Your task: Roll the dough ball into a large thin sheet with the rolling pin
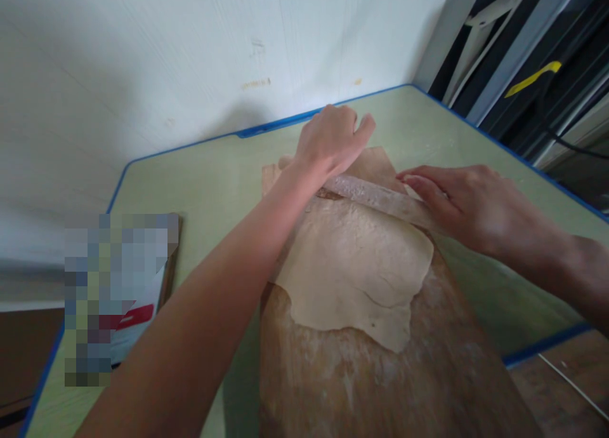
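Observation:
A thin, flat sheet of pale dough (354, 270) lies on a floured wooden board (380, 374). Across the dough's far edge rests a floured rolling pin (371, 195). My left hand (330, 139) presses down on the pin's left end, palm down, fingers bent over it. My right hand (457, 203) lies flat on the pin's right end, fingers pointing left. The pin's two ends are hidden under my hands.
The board sits on a light green table (214, 178) with a blue rim, pushed against a white wall (190, 44). A blurred packet (124, 285) lies at the table's left. Dark metal frames (537, 63) stand beyond the right edge.

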A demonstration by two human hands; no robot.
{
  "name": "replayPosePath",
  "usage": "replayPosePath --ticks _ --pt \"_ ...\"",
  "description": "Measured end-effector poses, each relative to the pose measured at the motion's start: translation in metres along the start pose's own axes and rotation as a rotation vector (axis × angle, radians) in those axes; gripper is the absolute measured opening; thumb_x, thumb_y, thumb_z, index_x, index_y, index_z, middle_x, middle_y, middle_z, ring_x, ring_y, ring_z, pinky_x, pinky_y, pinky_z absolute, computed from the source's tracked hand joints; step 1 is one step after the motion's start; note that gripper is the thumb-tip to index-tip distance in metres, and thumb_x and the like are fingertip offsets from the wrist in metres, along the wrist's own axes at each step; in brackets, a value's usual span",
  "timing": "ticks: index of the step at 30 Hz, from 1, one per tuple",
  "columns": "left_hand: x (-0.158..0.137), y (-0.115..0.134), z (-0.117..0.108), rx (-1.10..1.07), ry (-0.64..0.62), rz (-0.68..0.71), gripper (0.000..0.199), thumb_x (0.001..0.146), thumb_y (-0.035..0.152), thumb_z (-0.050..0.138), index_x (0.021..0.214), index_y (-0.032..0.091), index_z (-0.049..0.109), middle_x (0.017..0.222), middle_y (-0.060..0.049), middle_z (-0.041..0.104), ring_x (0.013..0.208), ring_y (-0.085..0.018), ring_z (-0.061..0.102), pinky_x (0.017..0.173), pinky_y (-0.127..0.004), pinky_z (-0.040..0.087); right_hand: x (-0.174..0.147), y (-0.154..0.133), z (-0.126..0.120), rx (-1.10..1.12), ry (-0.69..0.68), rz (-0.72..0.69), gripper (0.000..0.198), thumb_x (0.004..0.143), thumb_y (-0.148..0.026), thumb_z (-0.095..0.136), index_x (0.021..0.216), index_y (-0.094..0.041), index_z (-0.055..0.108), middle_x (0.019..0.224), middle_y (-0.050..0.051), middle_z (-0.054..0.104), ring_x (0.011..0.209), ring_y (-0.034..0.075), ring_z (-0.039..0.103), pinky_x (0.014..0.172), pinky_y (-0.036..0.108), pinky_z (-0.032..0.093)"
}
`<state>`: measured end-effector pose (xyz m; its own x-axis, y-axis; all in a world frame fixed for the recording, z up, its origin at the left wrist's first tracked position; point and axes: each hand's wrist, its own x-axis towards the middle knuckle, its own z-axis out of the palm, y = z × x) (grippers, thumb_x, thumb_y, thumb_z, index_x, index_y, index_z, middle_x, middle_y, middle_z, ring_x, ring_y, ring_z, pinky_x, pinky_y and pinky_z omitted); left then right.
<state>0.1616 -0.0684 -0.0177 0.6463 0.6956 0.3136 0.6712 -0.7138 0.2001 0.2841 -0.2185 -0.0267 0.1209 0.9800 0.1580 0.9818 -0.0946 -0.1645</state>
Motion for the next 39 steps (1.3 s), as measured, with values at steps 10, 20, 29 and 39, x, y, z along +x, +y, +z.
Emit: replayPosePath --ticks 10,20,29,39 --pt "0.009 -0.003 0.008 -0.028 -0.04 -0.087 0.05 0.094 0.039 0.023 0.095 0.011 0.064 0.102 -0.013 0.064 0.102 -0.023 0.059 0.086 -0.033 0.041 0.005 -0.007 -0.002 -0.243 -0.013 0.128 0.052 0.093 -0.041 0.017 0.082 -0.02 0.064 0.081 0.011 0.069 0.066 0.024 0.062 0.05 0.031 0.03" --pt "-0.052 0.001 -0.003 0.126 -0.053 -0.132 0.048 0.093 0.039 0.021 0.095 0.021 0.065 0.099 -0.008 0.069 0.094 -0.023 0.063 0.083 -0.036 0.044 -0.034 -0.024 0.006 -0.287 0.07 0.011 0.046 0.095 -0.04 0.018 0.092 -0.018 0.059 0.081 0.012 0.069 0.07 0.026 0.065 0.047 0.03 0.03" --pt "-0.1 0.001 -0.025 0.194 -0.128 0.076 0.051 0.096 0.037 0.016 0.1 0.017 0.063 0.109 -0.008 0.066 0.1 -0.021 0.061 0.088 -0.036 0.043 -0.062 -0.029 0.003 -0.376 0.17 -0.151 0.036 0.093 -0.037 0.031 0.094 -0.013 0.058 0.08 0.012 0.065 0.071 0.024 0.062 0.053 0.031 0.037" --pt "-0.099 0.02 -0.015 0.227 -0.007 -0.02 0.042 0.093 0.03 0.024 0.099 0.02 0.065 0.106 -0.006 0.068 0.099 -0.021 0.061 0.091 -0.038 0.041 -0.064 -0.018 0.01 -0.317 0.257 -0.2 0.041 0.092 -0.04 0.036 0.113 -0.009 0.054 0.123 0.021 0.057 0.106 0.03 0.056 0.089 0.043 0.039"
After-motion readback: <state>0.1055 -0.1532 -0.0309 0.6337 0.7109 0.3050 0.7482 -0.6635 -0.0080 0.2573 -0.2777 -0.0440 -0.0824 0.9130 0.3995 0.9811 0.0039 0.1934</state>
